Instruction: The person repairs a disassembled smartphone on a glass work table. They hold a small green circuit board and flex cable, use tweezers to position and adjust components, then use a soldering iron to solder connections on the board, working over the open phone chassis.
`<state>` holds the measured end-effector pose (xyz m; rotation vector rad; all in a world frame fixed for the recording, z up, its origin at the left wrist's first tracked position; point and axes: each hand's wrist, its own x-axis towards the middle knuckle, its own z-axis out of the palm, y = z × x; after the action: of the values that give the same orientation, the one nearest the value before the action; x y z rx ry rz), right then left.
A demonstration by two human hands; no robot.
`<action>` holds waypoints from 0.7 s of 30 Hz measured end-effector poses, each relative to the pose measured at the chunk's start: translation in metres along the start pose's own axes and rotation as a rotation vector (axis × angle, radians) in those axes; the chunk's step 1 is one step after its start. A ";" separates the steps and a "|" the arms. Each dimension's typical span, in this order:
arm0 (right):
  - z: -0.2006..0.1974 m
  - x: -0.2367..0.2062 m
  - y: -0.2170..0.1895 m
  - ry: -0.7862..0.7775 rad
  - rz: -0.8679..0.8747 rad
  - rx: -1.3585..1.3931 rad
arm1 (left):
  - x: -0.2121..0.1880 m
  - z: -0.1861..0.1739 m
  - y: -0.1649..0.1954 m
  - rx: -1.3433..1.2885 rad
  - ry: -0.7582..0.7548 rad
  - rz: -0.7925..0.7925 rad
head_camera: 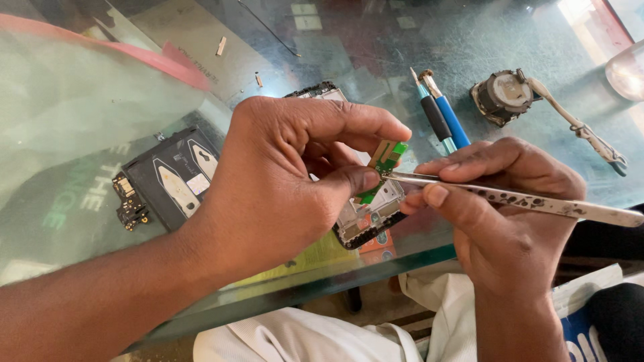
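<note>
Two hands meet above the counter (pixel 80 100): your left hand (pixel 282 188) pinches a green board (pixel 384 159) between its fingers (pixel 359 179), and your right hand (pixel 500 201) squeezes tweezers (pixel 510 198), tips touching the board. Below lies an opened phone (pixel 369 218); two screwdrivers (pixel 443 117) lie just beyond.

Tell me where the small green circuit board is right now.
In the head view, the small green circuit board sits at centre frame, pinched in the left hand above the opened phone frame, with the metal tweezers in the right hand touching it.
</note>
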<state>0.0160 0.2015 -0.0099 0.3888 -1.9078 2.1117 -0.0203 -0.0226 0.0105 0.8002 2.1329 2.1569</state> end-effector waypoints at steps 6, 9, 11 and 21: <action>-0.001 0.001 0.000 -0.008 0.011 0.092 | 0.003 0.000 0.005 -0.050 -0.010 -0.056; 0.001 -0.002 -0.001 0.038 -0.011 -0.016 | 0.003 0.000 0.008 -0.093 -0.023 -0.095; 0.003 -0.002 -0.001 0.038 -0.024 -0.040 | 0.003 0.000 0.009 -0.104 -0.017 -0.110; 0.014 -0.016 -0.005 0.049 -0.242 -0.472 | 0.002 0.004 0.006 0.052 0.054 -0.050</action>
<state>0.0328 0.1876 -0.0093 0.4295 -2.1240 1.4501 -0.0183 -0.0184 0.0162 0.6915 2.2180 2.1318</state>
